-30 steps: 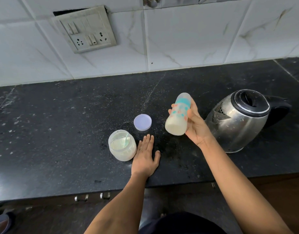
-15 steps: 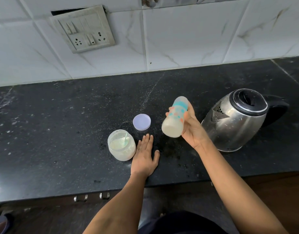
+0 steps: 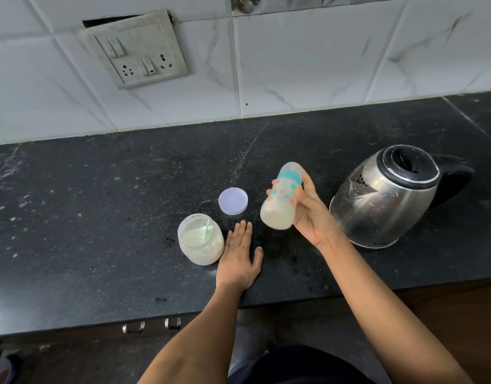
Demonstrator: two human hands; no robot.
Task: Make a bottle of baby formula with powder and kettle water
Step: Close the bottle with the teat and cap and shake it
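R hand (image 3: 312, 217) grips tilted bottle (image 3: 280, 199) above counter (image 3: 100, 217); L hand (image 3: 238, 259) flat by jar (image 3: 201, 239).

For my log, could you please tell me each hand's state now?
Left hand: open, flat on the counter.
Right hand: holding the baby bottle.

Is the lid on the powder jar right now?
No, the powder jar stands open; the purple lid lies apart on the counter.
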